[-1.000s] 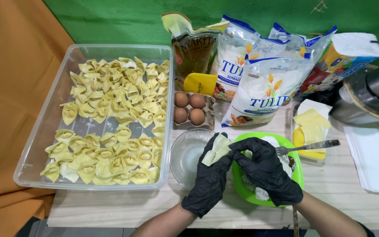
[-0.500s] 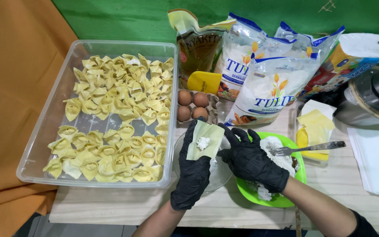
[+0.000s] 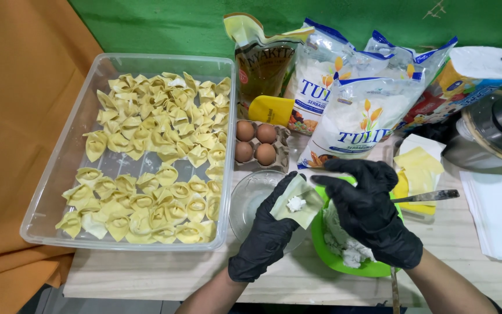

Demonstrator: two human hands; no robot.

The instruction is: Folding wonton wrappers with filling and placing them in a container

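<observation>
Wrapper [image 3: 297, 202] with filling rests on left hand [image 3: 268, 235].

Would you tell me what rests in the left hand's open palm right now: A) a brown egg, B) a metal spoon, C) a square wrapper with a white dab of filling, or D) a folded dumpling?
C: the left hand cradles a flat pale wrapper with a small white lump of filling at its middle; the eggs sit in their carton.
</observation>
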